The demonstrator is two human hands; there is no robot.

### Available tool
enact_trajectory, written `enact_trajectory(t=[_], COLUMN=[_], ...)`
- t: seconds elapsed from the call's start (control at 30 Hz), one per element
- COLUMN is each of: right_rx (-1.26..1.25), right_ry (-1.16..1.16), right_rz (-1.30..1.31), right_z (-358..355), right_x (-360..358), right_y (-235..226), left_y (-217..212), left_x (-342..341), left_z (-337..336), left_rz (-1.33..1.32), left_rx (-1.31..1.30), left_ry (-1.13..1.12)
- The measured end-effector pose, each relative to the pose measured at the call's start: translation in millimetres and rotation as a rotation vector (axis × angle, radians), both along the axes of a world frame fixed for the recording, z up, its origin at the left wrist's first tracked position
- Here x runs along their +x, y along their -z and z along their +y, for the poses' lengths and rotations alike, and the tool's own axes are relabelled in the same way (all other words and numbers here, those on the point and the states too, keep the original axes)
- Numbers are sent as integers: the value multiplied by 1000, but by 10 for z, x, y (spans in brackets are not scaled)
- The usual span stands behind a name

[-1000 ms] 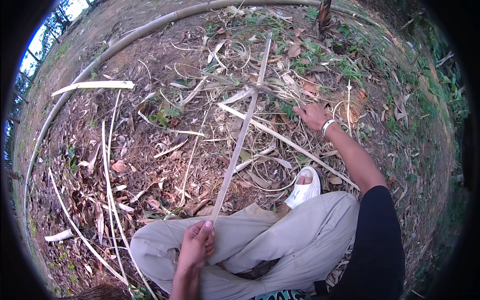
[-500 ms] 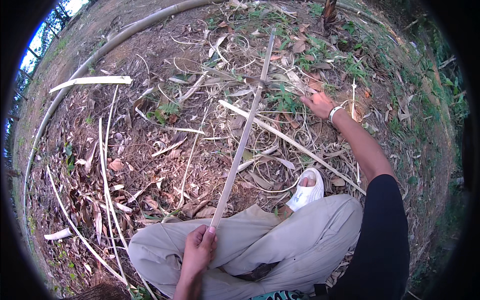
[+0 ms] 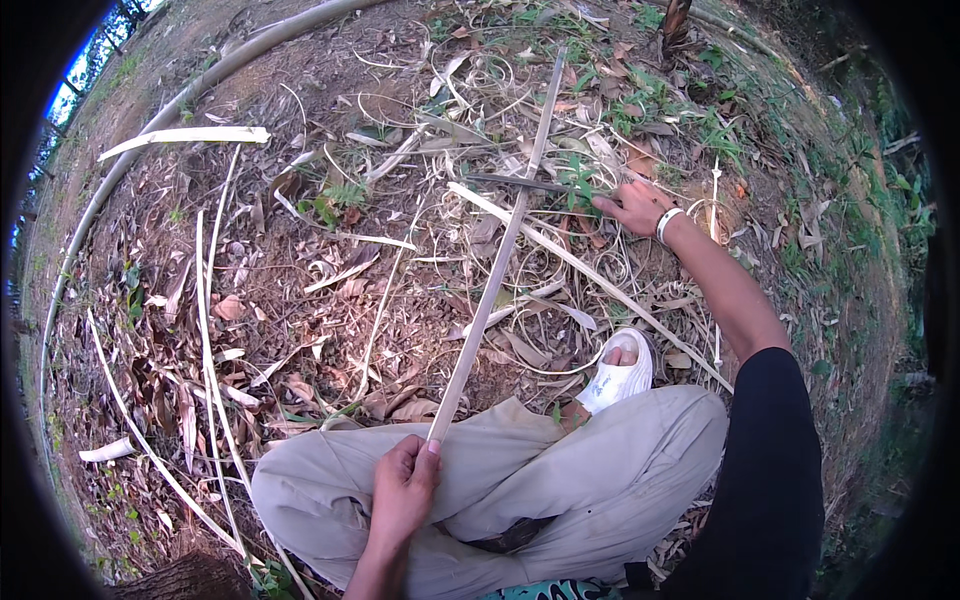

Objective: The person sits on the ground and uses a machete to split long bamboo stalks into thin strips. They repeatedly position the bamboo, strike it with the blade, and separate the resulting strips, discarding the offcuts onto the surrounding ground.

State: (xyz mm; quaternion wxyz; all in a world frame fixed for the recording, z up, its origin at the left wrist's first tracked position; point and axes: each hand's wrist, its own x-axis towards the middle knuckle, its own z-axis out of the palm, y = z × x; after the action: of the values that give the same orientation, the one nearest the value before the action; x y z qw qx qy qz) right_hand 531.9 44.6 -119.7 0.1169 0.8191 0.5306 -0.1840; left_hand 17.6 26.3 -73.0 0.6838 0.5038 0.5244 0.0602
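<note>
My left hand [image 3: 405, 483], closed with the thumb on top, grips the near end of a long flat bamboo strip [image 3: 487, 297]. The strip slants up and away from my lap toward the far ground. My right hand [image 3: 640, 207], with a white band at its wrist, is closed around the handle end of a knife; the handle itself is mostly hidden. The knife's dark narrow blade [image 3: 558, 186] points left and crosses the strip on its far half. Under the strip a pale bamboo stick [image 3: 600, 290] lies aslant on the ground.
Curly thin shavings [image 3: 590, 265] and dry leaves litter the ground ahead. Long pale strips [image 3: 208, 340] lie at the left, beside a short split piece [image 3: 185, 138]. A long bamboo pole [image 3: 165, 115] curves along the far left. My white sandal [image 3: 622, 375] is near the right knee.
The knife blade, blurred and tilted before, now shows more plainly and lies nearly level across the strip. My right hand has shifted slightly; my left still grips the strip's near end.
</note>
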Motion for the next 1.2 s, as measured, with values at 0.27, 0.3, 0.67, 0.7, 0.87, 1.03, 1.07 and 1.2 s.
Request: enact_trajectory(t=[0.27,0.3,0.67,0.7,0.87,1.03,1.07,1.2], right_rx=[21,145,571,572,496,509,525,575], right_ry=[85,197,308,308,326,208,192,60], right_rz=[49,-16,527,592,830,823,816,637], right_z=[-47,-41,-746,-813,-1076,-1355,-1402,-1542], right_x=[-253,-173,-1564,-1710,-2507,-3041,-3094,-3268], right_y=[-7,118,-641,-716,-1069,-1130,-1119,-1256], left_y=[-115,-123,-93,-113,-150,-309,-346,-348], left_x=[-3,40,-48,-17,-44,-314,-413,-614], left_z=[30,86,123,103,36,-153,-231,-448], left_rz=[-88,-147,-632,-643,-682,-669,-666,-625], left_rx=[-234,-283,-468,-461,-437,-495,-513,-369], left_ry=[-108,-149,-217,-214,-208,-168,-174,-129])
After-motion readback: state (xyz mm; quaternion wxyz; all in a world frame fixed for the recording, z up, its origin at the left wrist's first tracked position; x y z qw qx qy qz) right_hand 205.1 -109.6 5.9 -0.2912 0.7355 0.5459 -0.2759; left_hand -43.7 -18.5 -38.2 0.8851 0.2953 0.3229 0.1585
